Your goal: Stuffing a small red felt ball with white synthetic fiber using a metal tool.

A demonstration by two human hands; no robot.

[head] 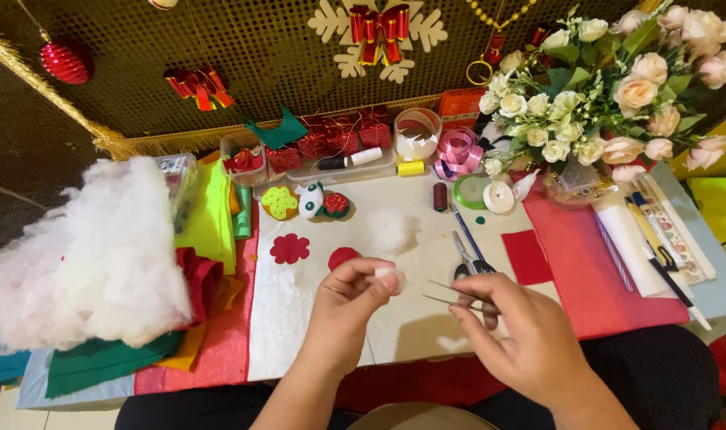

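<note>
Carefully, with left hand [349, 296] pinching the stuffing tuft [392, 276] just below the red felt piece [343, 256], right hand [516, 325] fingers should keep the tweezers [450, 293] pressed lightly for a clean grab.

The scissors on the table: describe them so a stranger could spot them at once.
Start at the bouquet of pale roses at the table's far right, then drop towards the right hand. The scissors lie just beyond its fingers, left of a red felt square; they are the only black-handled tool there.

Home craft table, felt sheets [212, 215], stuffing pile [84, 255], ribbon rolls [456, 151], scissors [468, 259], festive ornaments [64, 62] on wall
</note>
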